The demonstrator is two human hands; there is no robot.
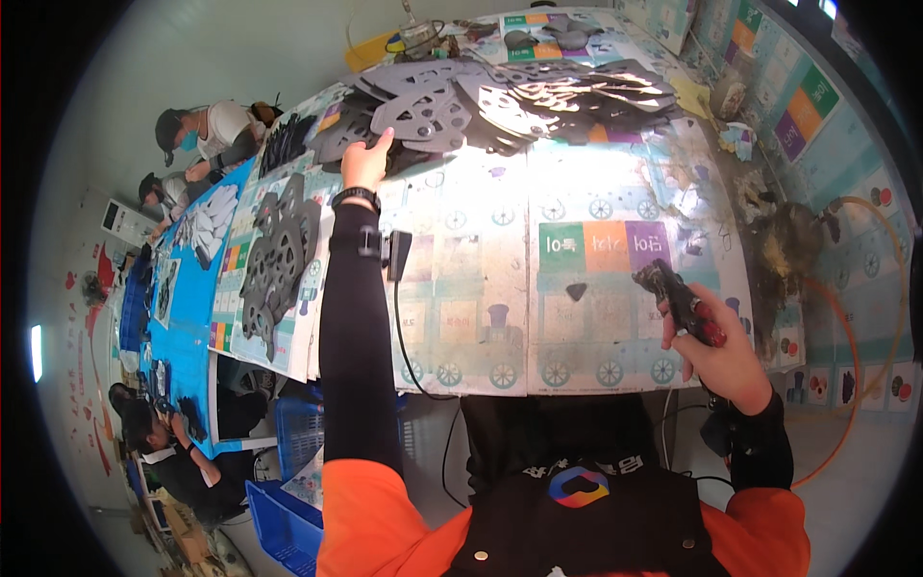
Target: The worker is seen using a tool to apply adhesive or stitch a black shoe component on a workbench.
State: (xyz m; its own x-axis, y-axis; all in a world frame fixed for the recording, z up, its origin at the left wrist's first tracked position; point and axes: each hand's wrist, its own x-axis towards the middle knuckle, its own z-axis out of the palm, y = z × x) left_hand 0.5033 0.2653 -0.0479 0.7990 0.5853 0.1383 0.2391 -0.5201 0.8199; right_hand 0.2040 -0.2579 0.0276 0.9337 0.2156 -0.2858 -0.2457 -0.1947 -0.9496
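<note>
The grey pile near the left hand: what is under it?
The printed table covering shows at the near edge of the grey pile; what lies under its middle is covered and cannot be seen.

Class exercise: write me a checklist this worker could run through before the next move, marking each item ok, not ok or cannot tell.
1. Tool in the right hand: ok, gripped.
2. Left hand at the grey pieces: ok, at the pile's near edge.
3. One piece firmly pinched: cannot tell, fingers partly hidden.
4. Table free of scraps: not ok, a small dark piece lies left of the tool.
5. Orange hose joined to the tool: cannot tell, no join visible.
</note>
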